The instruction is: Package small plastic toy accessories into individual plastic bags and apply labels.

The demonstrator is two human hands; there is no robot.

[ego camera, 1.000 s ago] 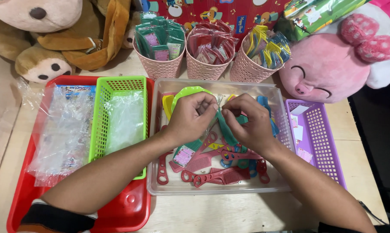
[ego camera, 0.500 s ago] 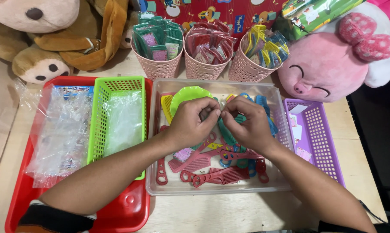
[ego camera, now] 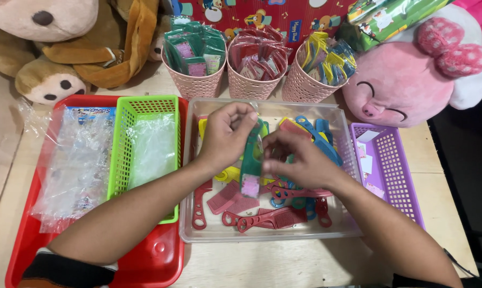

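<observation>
The long green plastic comb (ego camera: 251, 160) looks smooth and glossy inside a clear, shiny film sleeve. The clear rectangular plastic tub (ego camera: 209, 234) has a glossy rim; the red plastic combs (ego camera: 267, 217) in it are ridged. At left, the red plastic tray (ego camera: 161, 261) gleams, the lime-green plastic mesh basket (ego camera: 124, 154) looks matt, and crinkled clear plastic bags (ego camera: 73, 165) glint. The pale wooden table (ego camera: 283, 264) is matt. The far pink pig toy (ego camera: 412, 85) is fuzzy plush.

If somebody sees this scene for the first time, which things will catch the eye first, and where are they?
First, the two hands in the middle: the left hand and right hand together hold a green comb pack above a clear tray of red, blue and yellow combs. Behind it stand three pink baskets full of packed combs. A big pink plush pig sits at the far right, and a brown plush monkey at the far left.
</observation>
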